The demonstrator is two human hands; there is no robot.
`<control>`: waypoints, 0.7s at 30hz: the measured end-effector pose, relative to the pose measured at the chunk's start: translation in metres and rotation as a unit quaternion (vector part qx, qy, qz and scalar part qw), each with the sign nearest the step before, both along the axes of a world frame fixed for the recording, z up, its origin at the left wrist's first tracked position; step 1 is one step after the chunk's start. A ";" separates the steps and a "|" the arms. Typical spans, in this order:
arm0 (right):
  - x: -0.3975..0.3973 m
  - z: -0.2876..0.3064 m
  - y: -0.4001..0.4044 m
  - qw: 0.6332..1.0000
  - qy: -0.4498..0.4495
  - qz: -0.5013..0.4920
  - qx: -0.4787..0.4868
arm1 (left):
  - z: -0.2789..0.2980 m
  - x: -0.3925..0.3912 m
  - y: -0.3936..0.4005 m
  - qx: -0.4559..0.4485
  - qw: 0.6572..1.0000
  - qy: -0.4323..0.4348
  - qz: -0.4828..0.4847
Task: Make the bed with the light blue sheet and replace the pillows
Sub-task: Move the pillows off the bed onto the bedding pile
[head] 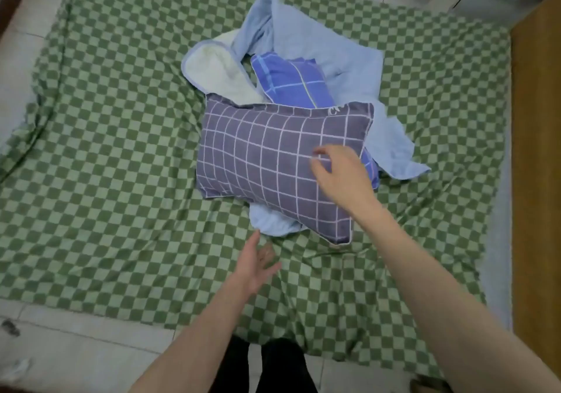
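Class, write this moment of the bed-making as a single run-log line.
stage: start | light blue sheet: crumpled mid-bed | grey grid pillow: on sheet | left hand: open, near sheet edge | right hand: open, over pillow

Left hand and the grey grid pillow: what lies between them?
In the head view, a fold of the light blue sheet pokes out beneath the grey grid pillow, just beyond the left hand; otherwise only green checkered bedcover.

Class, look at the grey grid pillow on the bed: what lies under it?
The grey grid pillow rests on the crumpled light blue sheet and overlaps a blue plaid pillow. How far either extends beneath it is hidden.
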State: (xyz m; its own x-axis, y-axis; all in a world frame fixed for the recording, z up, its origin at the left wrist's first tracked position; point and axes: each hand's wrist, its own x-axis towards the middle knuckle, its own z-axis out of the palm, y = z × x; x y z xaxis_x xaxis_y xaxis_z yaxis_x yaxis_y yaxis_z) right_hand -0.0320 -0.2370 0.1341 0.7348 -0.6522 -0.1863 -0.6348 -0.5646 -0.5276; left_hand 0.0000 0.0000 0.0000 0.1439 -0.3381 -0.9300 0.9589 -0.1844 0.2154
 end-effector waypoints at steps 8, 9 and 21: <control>0.075 -0.124 -0.077 0.950 0.267 0.119 -0.104 | -0.100 0.018 -0.131 -0.095 0.990 0.032 0.098; 0.066 -0.135 -0.079 0.955 0.258 0.102 -0.104 | -0.109 0.015 -0.132 -0.095 0.991 0.022 0.097; -0.074 -0.116 0.097 0.927 0.191 -0.134 0.294 | -0.019 0.007 0.086 0.038 0.986 -0.122 -0.103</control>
State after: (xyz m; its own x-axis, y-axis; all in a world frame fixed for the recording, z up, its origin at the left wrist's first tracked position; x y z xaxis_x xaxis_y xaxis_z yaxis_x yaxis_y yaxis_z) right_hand -0.1056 -0.1402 0.0176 0.3684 -0.5042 -0.7811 -0.9147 -0.0464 -0.4015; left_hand 0.0075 0.0860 -0.0194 0.3024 -0.3139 -0.9000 0.8207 -0.3944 0.4133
